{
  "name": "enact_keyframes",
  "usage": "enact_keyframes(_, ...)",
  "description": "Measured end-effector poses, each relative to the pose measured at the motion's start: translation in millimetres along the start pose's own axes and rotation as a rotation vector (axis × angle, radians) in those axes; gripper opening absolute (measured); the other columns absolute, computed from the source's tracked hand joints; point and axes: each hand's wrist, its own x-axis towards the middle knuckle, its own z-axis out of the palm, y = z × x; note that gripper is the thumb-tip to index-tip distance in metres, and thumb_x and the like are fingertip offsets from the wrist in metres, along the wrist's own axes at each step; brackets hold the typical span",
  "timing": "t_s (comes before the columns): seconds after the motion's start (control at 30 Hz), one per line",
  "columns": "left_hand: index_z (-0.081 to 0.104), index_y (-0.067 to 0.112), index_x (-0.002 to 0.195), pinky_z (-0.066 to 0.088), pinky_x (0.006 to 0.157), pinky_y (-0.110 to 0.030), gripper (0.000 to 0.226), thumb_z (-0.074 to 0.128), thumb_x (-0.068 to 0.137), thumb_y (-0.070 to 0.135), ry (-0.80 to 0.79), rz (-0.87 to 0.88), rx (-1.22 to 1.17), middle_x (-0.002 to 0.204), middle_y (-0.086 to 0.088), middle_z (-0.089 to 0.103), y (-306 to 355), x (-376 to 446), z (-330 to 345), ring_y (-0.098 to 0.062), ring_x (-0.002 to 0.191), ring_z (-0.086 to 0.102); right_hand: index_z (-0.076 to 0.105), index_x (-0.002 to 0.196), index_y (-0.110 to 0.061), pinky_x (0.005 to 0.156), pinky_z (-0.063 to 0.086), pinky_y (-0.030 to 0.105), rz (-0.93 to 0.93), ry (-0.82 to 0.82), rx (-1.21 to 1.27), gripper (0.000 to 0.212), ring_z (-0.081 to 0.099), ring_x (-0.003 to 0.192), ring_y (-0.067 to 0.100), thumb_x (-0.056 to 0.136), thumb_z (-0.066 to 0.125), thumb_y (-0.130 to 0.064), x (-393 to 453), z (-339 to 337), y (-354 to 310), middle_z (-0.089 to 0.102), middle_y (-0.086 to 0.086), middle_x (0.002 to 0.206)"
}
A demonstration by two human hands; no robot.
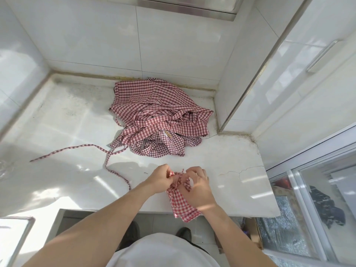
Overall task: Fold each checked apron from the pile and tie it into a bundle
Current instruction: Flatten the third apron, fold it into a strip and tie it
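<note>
A white marble surface [67, 122] with a crack [244, 170] at three o'clock meets tiled walls [96, 35], a cabinet handle [321, 54] at two o'clock, shoes [185, 234] at six.

Right hand [198, 186] hides folded apron [182, 204] knot; pile [159, 116] layers uncountable.

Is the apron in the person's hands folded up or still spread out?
Folded. The apron is a narrow bundle at the counter's front edge, its strings pinched by both hands.
</note>
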Motion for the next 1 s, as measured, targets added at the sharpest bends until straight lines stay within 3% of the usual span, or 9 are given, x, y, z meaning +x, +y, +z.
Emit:
enact_keyframes(0.1, 0.053, 0.012, 0.102, 0.049, 0.076, -0.028, 0.020, 0.058, 0.099, 0.032, -0.006, -0.134, -0.145, 0.100, -0.003, 0.060, -0.3, 6.4, 0.3, -0.016, 0.096, 0.057, 0.074, 0.090, -0.028, 0.091, 0.038, 0.033, -0.025, 0.004, 0.040, 0.029, 0.050, 0.102, 0.016, 0.072, 0.071, -0.050, -3.4, 1.8, 1.0, 0.057, -0.011, 0.101)
enact_keyframes(0.17, 0.055, 0.012, 0.100, 0.051, 0.084, -0.034, 0.024, 0.059, 0.099, 0.035, 0.022, -0.157, -0.198, 0.100, -0.005, 0.062, 0.2, 8.8, 3.5, -0.019, 0.098, 0.059, 0.076, 0.088, -0.025, 0.088, 0.039, 0.035, 0.008, 0.017, 0.035, 0.024, 0.053, 0.095, 0.017, 0.071, 0.082, -0.042, -1.8, 3.2, 0.1, 0.059, -0.011, 0.092)
enact_keyframes(0.3, 0.056, 0.011, 0.095, 0.045, 0.072, -0.028, 0.023, 0.061, 0.098, 0.034, 0.061, -0.155, -0.195, 0.094, -0.005, 0.063, -0.7, 10.6, 7.5, -0.016, 0.086, 0.057, 0.072, 0.080, -0.015, 0.081, 0.043, 0.034, -0.003, -0.010, 0.009, 0.012, 0.051, 0.087, 0.016, 0.078, 0.081, -0.022, 2.3, 2.4, -1.7, 0.055, -0.011, 0.082)
enact_keyframes(0.43, 0.057, 0.010, 0.089, 0.046, 0.073, -0.032, 0.024, 0.068, 0.094, 0.031, 0.137, -0.130, -0.231, 0.082, -0.003, 0.060, -3.4, 13.1, 12.4, -0.016, 0.078, 0.054, 0.068, 0.070, -0.010, 0.072, 0.038, 0.013, -0.086, -0.038, 0.046, 0.008, 0.050, 0.079, 0.012, 0.073, 0.075, -0.008, 2.4, -0.8, -8.9, 0.060, -0.005, 0.077)
enact_keyframes(0.53, 0.061, 0.005, 0.090, 0.045, 0.068, -0.027, 0.027, 0.070, 0.092, 0.031, 0.201, -0.128, -0.239, 0.080, -0.003, 0.060, -0.9, 11.9, 15.3, -0.015, 0.075, 0.053, 0.066, 0.069, -0.013, 0.062, 0.047, 0.024, -0.007, -0.031, 0.082, 0.007, 0.052, 0.062, 0.007, 0.073, 0.070, -0.008, 0.6, -3.5, -14.0, 0.059, -0.008, 0.065)
enact_keyframes(0.6, 0.062, 0.003, 0.091, 0.047, 0.069, -0.029, 0.028, 0.071, 0.092, 0.030, 0.246, -0.140, -0.241, 0.081, -0.004, 0.062, -2.1, 13.0, 16.9, -0.016, 0.075, 0.055, 0.064, 0.075, -0.016, 0.055, 0.045, 0.018, 0.038, -0.090, 0.096, 0.008, 0.052, 0.052, 0.005, 0.079, 0.068, -0.009, -0.7, -6.9, -13.7, 0.054, -0.016, 0.057)
enact_keyframes(0.67, 0.063, 0.005, 0.091, 0.051, 0.074, -0.034, 0.026, 0.071, 0.091, 0.030, 0.280, -0.162, -0.251, 0.082, -0.004, 0.064, -4.9, 15.0, 17.0, -0.018, 0.077, 0.057, 0.065, 0.084, -0.014, 0.055, 0.039, 0.011, -0.014, -0.157, 0.068, 0.004, 0.053, 0.052, 0.002, 0.084, 0.064, -0.010, -0.6, -10.2, -14.2, 0.053, -0.018, 0.055)
enact_keyframes(0.83, 0.063, 0.009, 0.086, 0.052, 0.075, -0.030, 0.023, 0.072, 0.090, 0.030, 0.312, -0.164, -0.221, 0.084, -0.001, 0.066, -4.6, 17.1, 12.1, -0.017, 0.080, 0.062, 0.064, 0.103, -0.013, 0.066, 0.040, 0.030, 0.049, -0.206, -0.018, 0.014, 0.053, 0.068, 0.017, 0.096, 0.052, -0.014, 2.0, -12.0, -13.6, 0.064, -0.004, 0.076)
enact_keyframes(1.0, 0.057, 0.013, 0.081, 0.055, 0.076, -0.037, 0.024, 0.070, 0.092, 0.030, 0.367, -0.230, -0.191, 0.086, -0.003, 0.066, -15.0, 18.9, 2.7, -0.022, 0.084, 0.065, 0.071, 0.096, -0.010, 0.074, 0.051, 0.036, 0.102, -0.268, -0.104, 0.022, 0.065, 0.084, 0.025, 0.095, 0.050, -0.015, -2.5, -19.2, -8.0, 0.073, 0.007, 0.089)
